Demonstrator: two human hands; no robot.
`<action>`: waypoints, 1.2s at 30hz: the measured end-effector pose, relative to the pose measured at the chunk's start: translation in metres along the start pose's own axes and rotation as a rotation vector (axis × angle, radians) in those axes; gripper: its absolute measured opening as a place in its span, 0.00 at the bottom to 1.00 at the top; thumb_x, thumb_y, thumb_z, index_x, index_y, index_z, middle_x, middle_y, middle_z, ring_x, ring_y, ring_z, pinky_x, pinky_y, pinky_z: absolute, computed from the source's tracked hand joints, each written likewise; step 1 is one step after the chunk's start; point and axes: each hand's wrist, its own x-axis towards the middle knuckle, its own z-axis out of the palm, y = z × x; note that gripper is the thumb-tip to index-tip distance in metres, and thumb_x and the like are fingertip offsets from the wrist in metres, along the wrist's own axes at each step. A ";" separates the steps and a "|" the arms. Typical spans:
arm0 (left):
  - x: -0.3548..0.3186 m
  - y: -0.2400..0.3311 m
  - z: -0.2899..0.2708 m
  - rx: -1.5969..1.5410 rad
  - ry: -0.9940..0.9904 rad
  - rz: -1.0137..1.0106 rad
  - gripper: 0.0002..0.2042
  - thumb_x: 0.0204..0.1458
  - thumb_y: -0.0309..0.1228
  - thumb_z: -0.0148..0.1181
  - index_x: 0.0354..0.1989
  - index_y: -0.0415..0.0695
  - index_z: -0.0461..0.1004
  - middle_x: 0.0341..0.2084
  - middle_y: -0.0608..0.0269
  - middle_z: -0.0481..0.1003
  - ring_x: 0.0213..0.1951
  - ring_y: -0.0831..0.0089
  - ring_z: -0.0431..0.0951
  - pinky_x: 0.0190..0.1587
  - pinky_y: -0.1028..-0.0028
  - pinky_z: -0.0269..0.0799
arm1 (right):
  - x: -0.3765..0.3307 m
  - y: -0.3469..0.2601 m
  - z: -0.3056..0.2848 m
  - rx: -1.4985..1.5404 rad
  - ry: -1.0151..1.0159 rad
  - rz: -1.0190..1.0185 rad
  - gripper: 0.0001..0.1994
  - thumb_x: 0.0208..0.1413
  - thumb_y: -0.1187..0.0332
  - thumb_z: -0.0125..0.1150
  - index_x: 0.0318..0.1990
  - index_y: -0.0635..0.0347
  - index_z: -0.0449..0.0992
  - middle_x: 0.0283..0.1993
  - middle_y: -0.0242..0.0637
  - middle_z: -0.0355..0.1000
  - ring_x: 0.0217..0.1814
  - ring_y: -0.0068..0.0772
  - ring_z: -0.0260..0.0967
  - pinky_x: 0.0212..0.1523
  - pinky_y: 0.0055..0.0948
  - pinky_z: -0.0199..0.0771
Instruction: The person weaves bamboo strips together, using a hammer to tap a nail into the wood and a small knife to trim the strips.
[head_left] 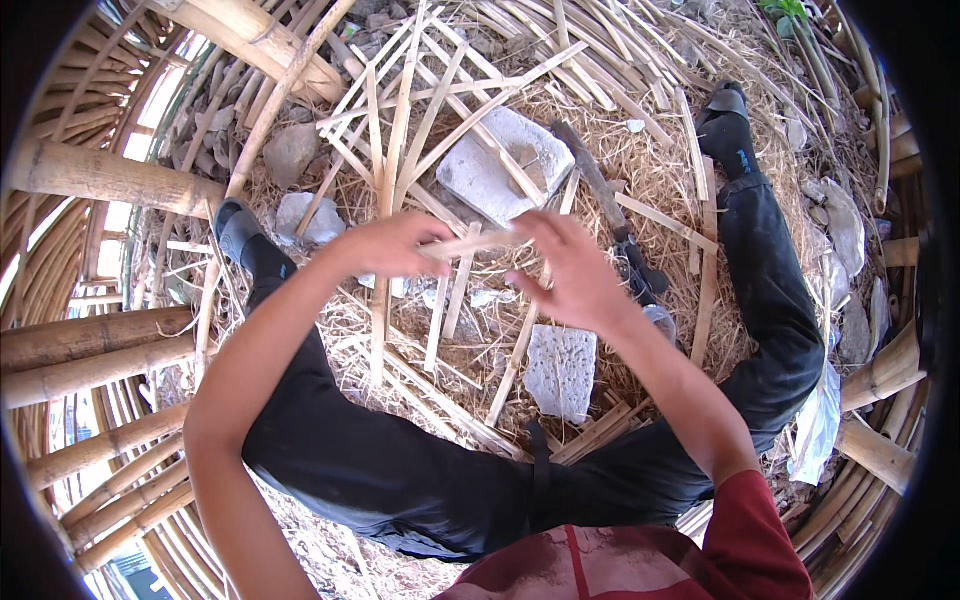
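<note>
Seated on the ground, legs in black trousers spread wide, feet out at 10 and 1 o'clock. Both hands are raised at frame centre over the work. The left hand is closed, fingers pinched on one end of a short bamboo strip; the right hand meets the strip's other end at 3 o'clock of the left, fingers curled, though whether it grips firmly or only steadies the strip is hard to tell from this angle. The strip is held roughly level, above the lattice. Under the hands lies a partly woven lattice of bamboo slats, fanning toward 12 o'clock, its crossings open and loose; judged from this, the base weave is begun but far from closed, and many slats lie unwoven. Grey stone blocks at 12 and 6 o'clock sit on the slats as weights. A dark-handled blade rests at 1 o'clock on the straw. Thick bamboo poles are stacked at 9 o'clock.
</note>
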 end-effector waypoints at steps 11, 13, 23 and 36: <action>0.032 0.003 -0.005 -0.376 -0.148 -0.057 0.16 0.63 0.39 0.66 0.51 0.39 0.75 0.34 0.57 0.84 0.28 0.74 0.79 0.32 0.71 0.74 | 0.019 0.016 0.026 0.067 -0.086 -0.031 0.11 0.55 0.73 0.69 0.45 0.59 0.77 0.44 0.42 0.74 0.44 0.46 0.73 0.46 0.43 0.73; 0.035 0.009 -0.001 -0.238 -0.024 0.000 0.17 0.65 0.41 0.62 0.53 0.41 0.75 0.38 0.55 0.84 0.33 0.72 0.80 0.37 0.69 0.76 | 0.020 0.032 0.035 0.029 -0.166 0.031 0.11 0.55 0.75 0.68 0.46 0.61 0.78 0.44 0.45 0.75 0.44 0.47 0.74 0.46 0.45 0.73; 0.042 -0.071 -0.075 -0.189 0.851 -0.235 0.31 0.66 0.56 0.52 0.61 0.38 0.73 0.56 0.43 0.79 0.58 0.53 0.79 0.62 0.59 0.72 | 0.061 0.100 0.084 -0.071 -0.079 0.311 0.18 0.62 0.75 0.56 0.59 0.70 0.74 0.48 0.62 0.72 0.49 0.65 0.73 0.55 0.54 0.72; 0.089 -0.106 -0.030 0.312 0.511 -0.187 0.25 0.65 0.43 0.54 0.63 0.36 0.70 0.60 0.36 0.73 0.64 0.43 0.71 0.68 0.54 0.65 | 0.069 0.107 0.106 -0.342 -0.156 0.249 0.18 0.55 0.75 0.56 0.54 0.62 0.80 0.54 0.52 0.71 0.58 0.57 0.66 0.60 0.54 0.67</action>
